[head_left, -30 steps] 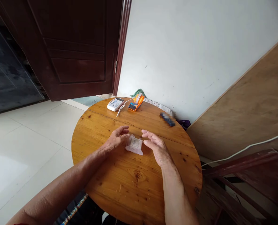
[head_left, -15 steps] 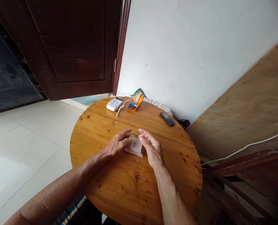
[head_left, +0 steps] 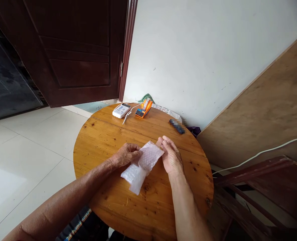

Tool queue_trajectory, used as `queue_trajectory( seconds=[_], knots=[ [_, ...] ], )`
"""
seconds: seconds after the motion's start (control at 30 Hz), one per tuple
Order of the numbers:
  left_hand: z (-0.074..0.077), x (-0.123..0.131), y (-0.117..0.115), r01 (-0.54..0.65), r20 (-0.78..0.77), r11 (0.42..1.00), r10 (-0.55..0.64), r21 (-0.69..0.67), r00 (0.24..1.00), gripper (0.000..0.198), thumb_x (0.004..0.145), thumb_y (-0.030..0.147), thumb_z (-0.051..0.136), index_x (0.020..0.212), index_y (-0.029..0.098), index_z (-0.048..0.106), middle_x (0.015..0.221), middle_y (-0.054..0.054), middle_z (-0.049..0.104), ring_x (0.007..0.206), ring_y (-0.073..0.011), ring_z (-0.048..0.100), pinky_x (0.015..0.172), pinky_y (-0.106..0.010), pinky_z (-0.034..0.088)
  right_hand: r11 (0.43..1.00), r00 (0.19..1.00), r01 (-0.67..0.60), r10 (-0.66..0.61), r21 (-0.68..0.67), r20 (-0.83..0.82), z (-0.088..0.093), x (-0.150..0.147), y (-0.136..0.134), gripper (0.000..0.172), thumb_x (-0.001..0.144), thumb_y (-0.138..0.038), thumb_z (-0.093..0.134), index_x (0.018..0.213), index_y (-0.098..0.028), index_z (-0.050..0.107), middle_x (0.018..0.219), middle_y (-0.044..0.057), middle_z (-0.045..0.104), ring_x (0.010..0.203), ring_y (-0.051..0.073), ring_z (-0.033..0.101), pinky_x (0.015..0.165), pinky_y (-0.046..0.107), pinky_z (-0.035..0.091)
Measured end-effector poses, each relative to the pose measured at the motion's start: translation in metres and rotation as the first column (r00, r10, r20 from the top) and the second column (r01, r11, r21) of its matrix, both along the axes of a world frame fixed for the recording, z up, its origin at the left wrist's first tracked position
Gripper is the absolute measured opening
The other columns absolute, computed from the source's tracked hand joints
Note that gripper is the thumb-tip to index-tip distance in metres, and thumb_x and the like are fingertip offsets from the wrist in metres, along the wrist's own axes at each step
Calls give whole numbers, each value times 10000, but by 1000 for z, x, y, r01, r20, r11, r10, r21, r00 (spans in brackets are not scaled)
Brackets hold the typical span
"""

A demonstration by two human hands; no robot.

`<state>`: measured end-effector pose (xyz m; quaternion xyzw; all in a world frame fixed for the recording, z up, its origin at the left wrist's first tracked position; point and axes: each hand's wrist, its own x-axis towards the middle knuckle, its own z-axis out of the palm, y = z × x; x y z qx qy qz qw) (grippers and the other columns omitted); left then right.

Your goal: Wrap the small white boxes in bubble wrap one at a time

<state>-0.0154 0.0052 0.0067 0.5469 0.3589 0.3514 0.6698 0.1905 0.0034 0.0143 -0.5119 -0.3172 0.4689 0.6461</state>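
Observation:
A sheet of clear bubble wrap (head_left: 151,155) is tilted up above the round wooden table, with a second crumpled flap (head_left: 135,177) hanging toward me at the lower left. My left hand (head_left: 128,154) grips its left edge, thumb in front and fingers partly hidden behind. At the upper right corner is my right hand (head_left: 172,152), its thumb and fingertips closed together by the wrap's edge. Whatever lies inside or behind the wrap is hidden.
On the far side of the wooden table (head_left: 108,140) sit a white device with a cable (head_left: 121,110) and an orange tape dispenser (head_left: 143,108). A dark, pixelated object (head_left: 177,126) lies at the right. Behind are a wall and a dark red door (head_left: 80,70).
The bubble wrap, folded flat in a small packet before, is now raised, turned and spread into two flaps. My right hand has moved right, and my left hand has closed on the edge.

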Motion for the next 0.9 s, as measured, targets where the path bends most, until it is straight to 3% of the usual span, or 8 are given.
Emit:
queue_trajectory(
  seconds=[0.13,0.23,0.4,0.5,0.57,0.67,0.77,0.9],
  knots=[
    [-5,5,4,-175,50,984,176,-26,983,391,654,488,744,635,145,557,526,41,526,456,-63,430,454,-198,320,958,960,-265,273,-107,65,11,1,-10,629,687,-545,750,1240,-292,591,1123,63,726,1109,302,630,826,429,540],
    [-5,6,6,-222,68,973,225,-57,972,411,645,513,739,637,152,544,505,51,510,435,-60,414,438,-199,311,920,897,-371,391,-128,207,10,-13,-16,642,642,-443,813,1209,-234,593,1022,66,748,975,273,675,799,380,537],
    [-4,7,6,-199,129,978,206,-61,970,447,645,506,763,821,138,579,558,44,568,460,-78,476,461,-199,351,971,925,-240,230,-3,303,0,-32,-12,470,689,-371,752,1096,-193,600,877,35,755,789,207,672,723,315,512],
    [-6,8,9,-152,100,986,158,-63,982,568,644,404,777,1091,139,548,637,38,633,486,-100,531,473,-201,374,994,952,-106,90,40,293,-5,-24,-4,543,668,-401,751,1134,-188,573,878,43,744,807,212,669,738,326,513],
    [-8,10,11,-184,47,981,187,-57,981,566,667,336,751,1148,131,534,604,60,610,455,-89,501,454,-193,350,999,932,-10,-4,38,362,-7,-16,0,615,641,-433,757,1165,-179,560,857,36,718,784,205,653,726,331,511],
    [-10,13,13,-255,-1,966,255,-36,967,480,702,254,697,1137,115,553,510,107,518,395,-62,405,414,-180,281,994,838,77,-108,81,535,-3,-13,-3,613,681,-501,710,1175,-172,557,800,2,642,711,169,605,682,310,498],
    [-11,15,13,-269,2,963,269,-37,963,451,718,251,676,1130,111,560,500,110,509,387,-58,397,405,-176,269,997,711,0,-57,81,701,6,-28,-16,614,772,-574,592,1232,-169,544,822,12,612,675,162,583,642,302,486],
    [-13,15,12,-275,30,961,276,-26,961,454,728,309,666,1123,109,567,515,96,521,397,-64,409,409,-177,297,1000,411,-6,-11,15,911,15,-47,-28,735,723,-480,644,1370,-174,477,991,68,660,755,201,615,698,330,480]
  ],
)
